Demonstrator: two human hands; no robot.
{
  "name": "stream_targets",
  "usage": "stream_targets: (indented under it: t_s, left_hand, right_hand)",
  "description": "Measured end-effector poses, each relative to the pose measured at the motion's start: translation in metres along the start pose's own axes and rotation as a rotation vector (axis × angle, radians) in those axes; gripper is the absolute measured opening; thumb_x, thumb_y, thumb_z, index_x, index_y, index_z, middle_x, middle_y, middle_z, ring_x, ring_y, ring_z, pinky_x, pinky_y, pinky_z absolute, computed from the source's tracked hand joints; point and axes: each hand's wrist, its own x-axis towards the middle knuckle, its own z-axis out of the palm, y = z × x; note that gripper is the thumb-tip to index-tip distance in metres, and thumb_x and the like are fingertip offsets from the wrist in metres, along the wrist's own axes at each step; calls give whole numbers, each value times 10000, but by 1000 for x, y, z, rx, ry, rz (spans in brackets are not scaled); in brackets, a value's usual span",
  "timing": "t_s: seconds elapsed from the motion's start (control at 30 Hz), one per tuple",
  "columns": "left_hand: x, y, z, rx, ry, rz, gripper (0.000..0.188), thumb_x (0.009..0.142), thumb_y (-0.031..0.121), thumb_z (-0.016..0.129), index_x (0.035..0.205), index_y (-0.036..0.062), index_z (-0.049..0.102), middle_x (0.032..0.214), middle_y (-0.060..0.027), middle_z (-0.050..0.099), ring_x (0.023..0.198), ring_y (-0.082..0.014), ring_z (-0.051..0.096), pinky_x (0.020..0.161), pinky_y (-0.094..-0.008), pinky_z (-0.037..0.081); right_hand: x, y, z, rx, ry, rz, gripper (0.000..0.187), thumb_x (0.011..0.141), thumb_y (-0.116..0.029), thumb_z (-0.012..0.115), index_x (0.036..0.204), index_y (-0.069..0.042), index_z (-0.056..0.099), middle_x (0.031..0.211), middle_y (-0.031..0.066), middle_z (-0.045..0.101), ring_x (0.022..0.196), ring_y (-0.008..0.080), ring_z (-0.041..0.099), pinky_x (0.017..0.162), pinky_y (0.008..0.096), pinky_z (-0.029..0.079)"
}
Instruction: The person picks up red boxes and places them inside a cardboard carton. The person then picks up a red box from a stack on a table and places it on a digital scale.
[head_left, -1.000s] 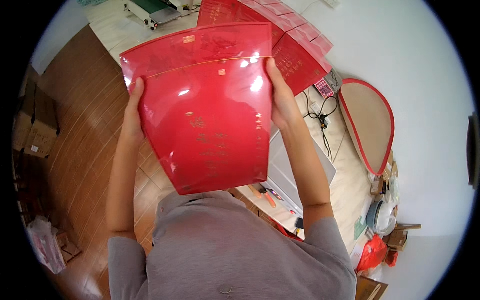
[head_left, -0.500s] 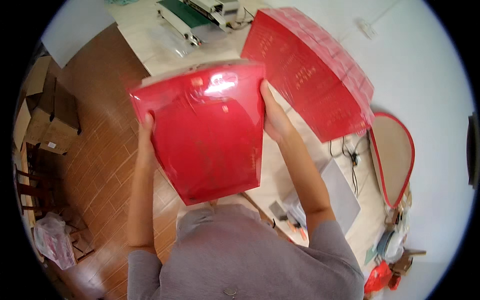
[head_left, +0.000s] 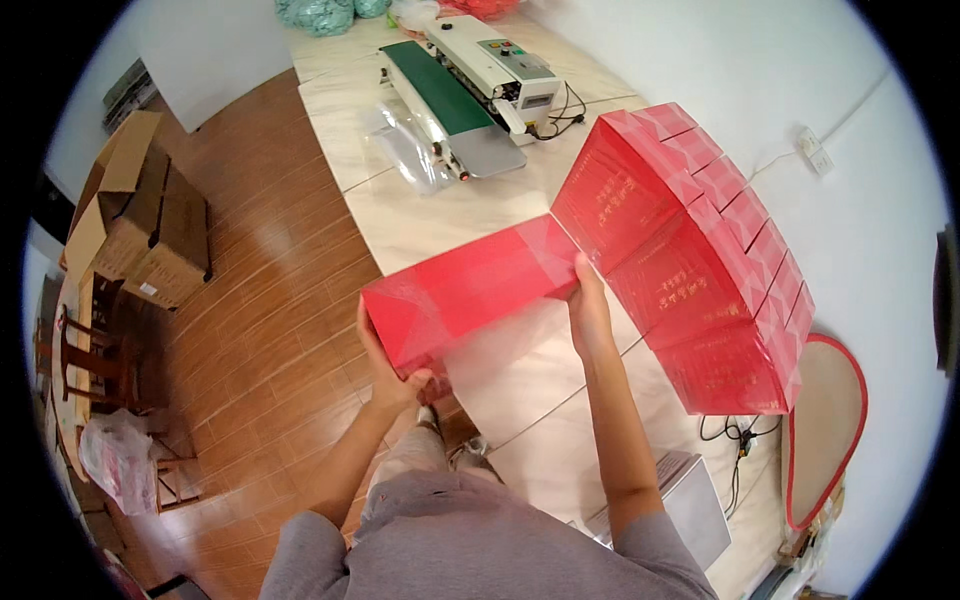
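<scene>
Between my hands is a red box (head_left: pixel 470 290) in clear plastic wrap, turned so that a long narrow side faces up. My left hand (head_left: pixel 388 365) grips its near left end, thumb along the lower edge. At the opposite end my right hand (head_left: pixel 588 300) holds the corner, fingers partly hidden behind the box. Just right of that hand stands a stack of similar wrapped red boxes (head_left: pixel 690 270) with gold print on their fronts. The held box's right end is close to the stack; I cannot tell whether they touch.
A sealing machine with a green belt (head_left: pixel 445 95) sits on the pale table (head_left: pixel 520 400), clear plastic bags (head_left: pixel 415 150) beside it. Black cables (head_left: pixel 740 437) and a red-rimmed fan-shaped panel (head_left: pixel 825 430) are at the right. Cardboard boxes (head_left: pixel 165 235) and a chair (head_left: pixel 95 360) stand left.
The red box has turned from its broad face showing to its narrow side up and moved lower. My hands shifted with it. The view has swung, bringing more of the table's far end in.
</scene>
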Motion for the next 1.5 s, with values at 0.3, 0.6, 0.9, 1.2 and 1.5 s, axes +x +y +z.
stream_targets:
  t_s: [0.3,0.6,0.9,1.2,1.5]
  left_hand:
    - [143,-111,-5,0,19,128,1342,611,734,711,1475,-5,-4,1486,-199,170,1368,-299,252,1101,-449,256]
    - [193,-227,-41,-25,22,31,1335,614,727,713,1478,4,-4,1467,-187,203,1319,-289,325,1050,-427,328]
    - [131,-268,-60,-122,-286,-382,862,694,519,784,1300,44,396,1296,-123,485,1161,-274,515,960,-433,437]
    - [125,-293,-48,207,-229,-183,509,713,235,801,1143,70,584,1118,-101,627,1001,-247,606,851,-408,498]
    - [120,-341,-61,340,-209,23,544,717,215,797,1185,52,573,1082,-91,640,926,-232,618,809,-413,504]
  right_hand:
    - [160,16,31,-166,89,-59,500,963,-350,522,1297,22,528,1253,85,582,1152,146,515,1005,285,365]
    - [253,9,36,-478,45,20,471,976,-363,486,1285,-12,546,1227,108,597,1132,173,531,1001,318,376]
    - [291,-71,-165,-1867,497,-162,671,887,-534,528,1420,-156,379,1432,223,362,1298,404,344,1073,515,270]
    - [270,-55,-125,-1908,252,-215,989,672,-600,710,1477,-210,286,1320,233,408,1222,418,389,1005,550,298]
    - [214,-54,-54,-1871,374,-273,1049,559,-377,837,1465,-276,317,1153,203,458,1096,360,449,918,507,359]
